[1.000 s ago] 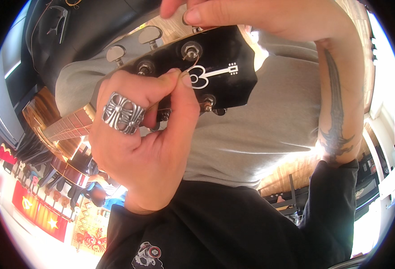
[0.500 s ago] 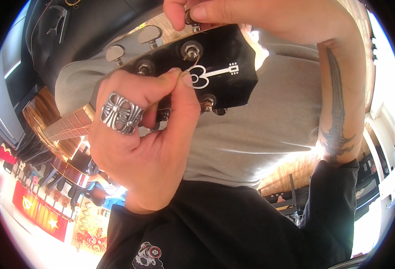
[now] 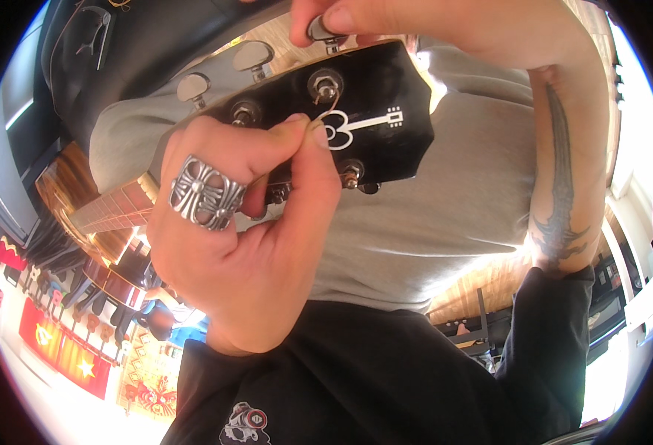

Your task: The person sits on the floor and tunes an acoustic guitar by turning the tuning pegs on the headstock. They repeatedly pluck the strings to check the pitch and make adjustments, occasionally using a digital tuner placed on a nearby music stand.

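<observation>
The black headstock (image 3: 415, 141) of an acoustic guitar lies tilted across my lap, with a white key-shaped inlay on its face. My left hand (image 3: 230, 252), wearing a wide silver ring, is closed in front of it. Its thumb and forefinger pinch a thin guitar string (image 3: 334, 105) that runs to the nearest upper tuning post (image 3: 326, 89). At the top edge my right hand (image 3: 371, 16) grips a metal tuning peg (image 3: 322, 30) between thumb and fingers. Two more chrome tuning pegs, one of them a large knob (image 3: 253, 55), stand along the same side.
The fretboard (image 3: 115, 211) runs off to the left towards the guitar's body. A black padded surface (image 3: 163, 44) at the upper left carries a plier-like tool (image 3: 98, 33). Several guitars hang along a wall at the lower left, near a red banner (image 3: 63, 348).
The headstock and both hands have shifted slightly right in the picture. The gripped tuning peg has turned a little, showing more of its flat face. The left hand's pinch on the string is unchanged.
</observation>
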Demonstrator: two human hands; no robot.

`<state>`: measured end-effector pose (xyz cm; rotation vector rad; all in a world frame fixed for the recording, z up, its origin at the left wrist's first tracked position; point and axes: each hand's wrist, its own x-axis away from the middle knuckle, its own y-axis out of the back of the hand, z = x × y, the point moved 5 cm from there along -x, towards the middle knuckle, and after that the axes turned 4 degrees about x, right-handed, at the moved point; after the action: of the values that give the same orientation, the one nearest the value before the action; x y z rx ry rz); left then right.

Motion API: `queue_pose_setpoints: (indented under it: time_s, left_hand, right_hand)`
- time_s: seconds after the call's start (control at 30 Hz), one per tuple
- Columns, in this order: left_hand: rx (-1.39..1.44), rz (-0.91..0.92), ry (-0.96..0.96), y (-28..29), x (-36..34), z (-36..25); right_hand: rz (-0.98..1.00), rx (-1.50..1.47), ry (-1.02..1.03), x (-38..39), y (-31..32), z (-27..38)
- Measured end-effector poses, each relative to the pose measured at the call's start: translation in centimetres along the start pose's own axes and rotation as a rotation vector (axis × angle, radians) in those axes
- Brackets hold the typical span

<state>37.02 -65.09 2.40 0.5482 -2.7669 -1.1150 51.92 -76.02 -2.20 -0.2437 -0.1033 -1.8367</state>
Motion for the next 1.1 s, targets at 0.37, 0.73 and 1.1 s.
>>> queue_pose_setpoints:
  time_s: [0.37, 0.73, 1.1]
  left_hand:
    - [0.025, 0.033, -0.012, 0.1, 0.0, 0.3]
    - [-0.055, 0.069, -0.073, -0.3, -0.2, -0.3]
    - [-0.086, 0.087, -0.083, -0.2, -0.3, -0.4]
  right_hand:
    - [-0.057, -0.049, -0.014, -0.5, 0.9, 0.1]
    - [-0.104, 0.118, -0.016, -0.2, -0.1, -0.2]
    - [0.251, -0.153, -0.195, -0.9, 1.1, -0.3]
